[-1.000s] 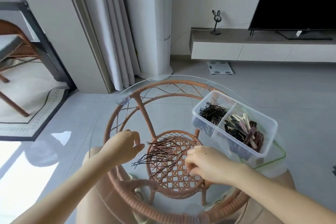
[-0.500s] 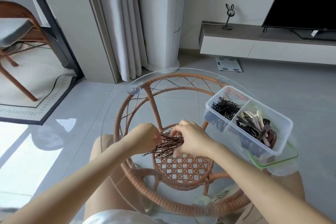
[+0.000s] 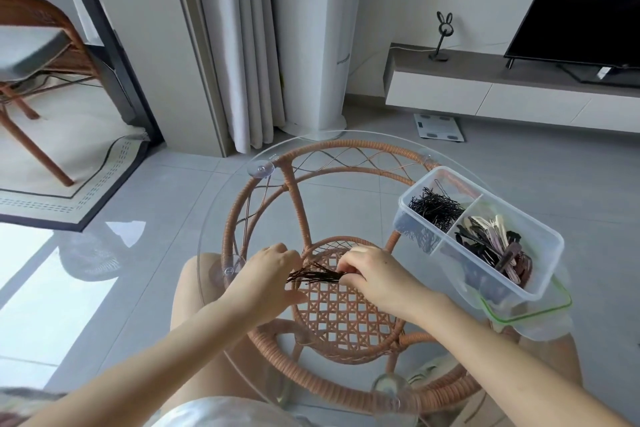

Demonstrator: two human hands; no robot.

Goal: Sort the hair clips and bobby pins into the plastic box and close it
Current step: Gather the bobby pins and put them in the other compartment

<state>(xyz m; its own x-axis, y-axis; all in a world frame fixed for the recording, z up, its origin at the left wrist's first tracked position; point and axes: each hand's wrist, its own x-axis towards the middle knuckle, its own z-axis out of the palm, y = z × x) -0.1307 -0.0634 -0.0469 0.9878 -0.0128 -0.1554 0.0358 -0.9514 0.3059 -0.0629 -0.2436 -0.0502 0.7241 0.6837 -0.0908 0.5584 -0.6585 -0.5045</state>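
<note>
A bundle of dark bobby pins (image 3: 317,276) lies on the round glass tabletop (image 3: 221,218) between my two hands. My right hand (image 3: 375,276) pinches the bundle's right end with curled fingers. My left hand (image 3: 268,274) cups the bundle's left end, fingers bent around it. At the table's right stands a clear two-compartment plastic box (image 3: 540,236). Its far compartment holds black bobby pins (image 3: 434,208) and its near compartment holds hair clips (image 3: 495,246). The green-rimmed lid (image 3: 530,310) lies under the box's near end.
The glass top sits on a rattan frame (image 3: 294,184) with a woven lower shelf (image 3: 346,315). My knees show below the glass. On the floor beyond are a curtain (image 3: 239,45), a white scale (image 3: 438,126), a TV bench (image 3: 485,87) and a chair (image 3: 38,45) at far left.
The scattered bobby pins have been swept together into one tight bundle. Both hands have closed in from either side and now hold its ends.
</note>
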